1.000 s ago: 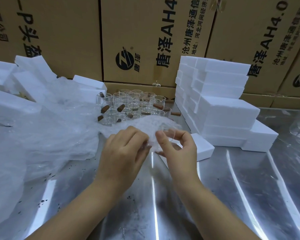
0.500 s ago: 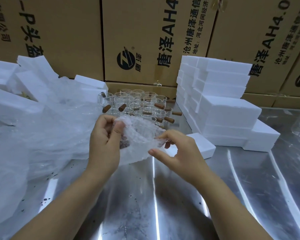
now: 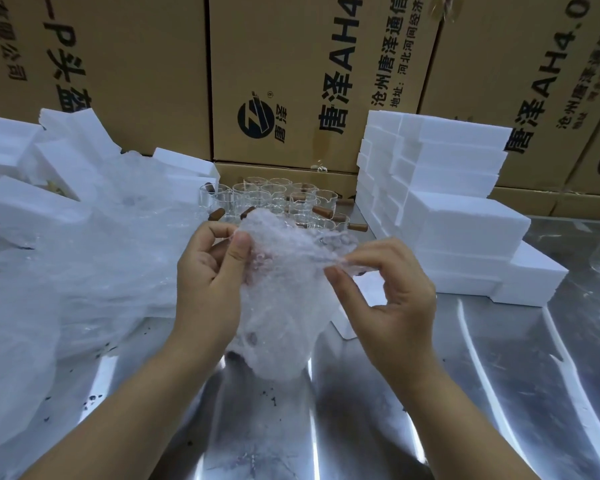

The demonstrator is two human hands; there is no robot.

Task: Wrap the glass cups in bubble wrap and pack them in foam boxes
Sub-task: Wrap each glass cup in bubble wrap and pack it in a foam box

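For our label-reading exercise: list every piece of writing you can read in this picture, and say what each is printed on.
"唐泽AH4", cut off at the frame edge: middle carton.
"沧州唐泽通信", "地址:河北河间经济": same carton.
"唐泽AH4.0": right carton.
"-P头盔": left carton.
Smaller print on the side cartons: too blurred to read.

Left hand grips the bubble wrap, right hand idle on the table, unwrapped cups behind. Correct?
No. The right hand is not idle: in the head view it pinches the bubble wrap too, off the table. The left hand grips it, unwrapped cups behind.
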